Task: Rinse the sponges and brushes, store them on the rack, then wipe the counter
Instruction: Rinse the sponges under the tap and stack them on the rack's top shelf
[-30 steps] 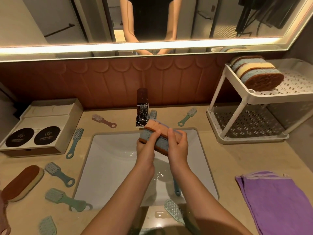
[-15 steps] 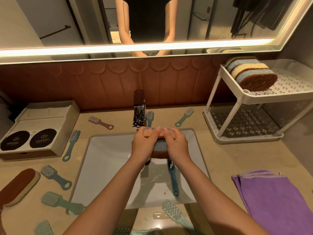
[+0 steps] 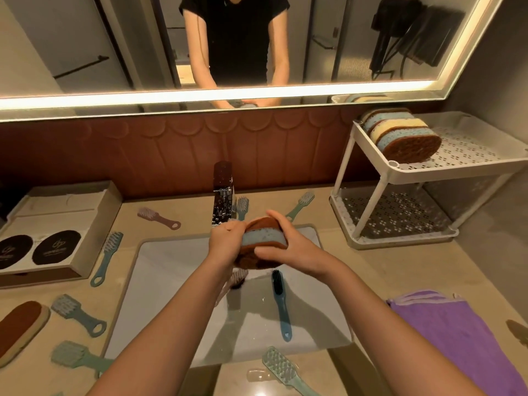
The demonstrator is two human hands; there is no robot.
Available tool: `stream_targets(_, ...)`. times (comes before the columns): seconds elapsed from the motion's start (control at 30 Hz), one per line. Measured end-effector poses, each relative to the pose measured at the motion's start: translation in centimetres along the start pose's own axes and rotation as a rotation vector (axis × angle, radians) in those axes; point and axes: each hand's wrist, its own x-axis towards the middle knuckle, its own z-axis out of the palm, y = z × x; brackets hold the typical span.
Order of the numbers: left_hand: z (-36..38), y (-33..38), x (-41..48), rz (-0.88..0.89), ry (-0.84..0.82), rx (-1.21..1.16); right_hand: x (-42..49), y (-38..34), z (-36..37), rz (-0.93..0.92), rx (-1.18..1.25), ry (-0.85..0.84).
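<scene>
Both hands hold one sponge (image 3: 263, 238) over the sink (image 3: 171, 267): the left hand (image 3: 225, 241) has its fingers curled round the sponge's left end, and the right hand (image 3: 295, 248) clasps the right end, thumb over the brown top face and fingers beneath. The sponge shows a blue middle layer between brown faces and sits tilted, just in front of the tap (image 3: 223, 201). Below the right hand a blue brush (image 3: 281, 310) with dark bristles lies in the sink. Up and to the right of the right hand stands the rack (image 3: 445, 170), with stacked sponges (image 3: 405, 135) on its upper shelf. A purple cloth (image 3: 457, 338) lies on the counter (image 3: 371, 270) near the right forearm, and a brown sponge (image 3: 20, 324) lies well to the left of the left hand.
</scene>
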Motion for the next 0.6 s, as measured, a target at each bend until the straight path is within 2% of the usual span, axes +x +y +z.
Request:
stream_targets(0.1,0.2,0.8,-0.5,-0.110,-0.107,-0.040,-0.2,-0.2,-0.1,-0.067,-0.119,0.103)
stream_targets(0.27,-0.9,2.4,-1.4,-0.390,-0.403,-0.001,-0.8,-0.8,-1.0,-0.207,-0.107,0.239)
stream_targets(0.33,-1.5,2.5,-0.8,-0.344,-0.484,0.033,-1.0,-1.2,-1.6,-0.211,-0.025,0.265)
stream_targets(0.5,-1.4,3.1,-0.7,-0.057,-0.570,0.068,-1.2,-2.5,-2.6,-0.245,-0.031,0.329)
stream_targets(0.6,-1.6,4.3,-1.1,0.087,-0.648,0.176,-1.5,-3.4,-3.5,-0.231,0.049,0.384)
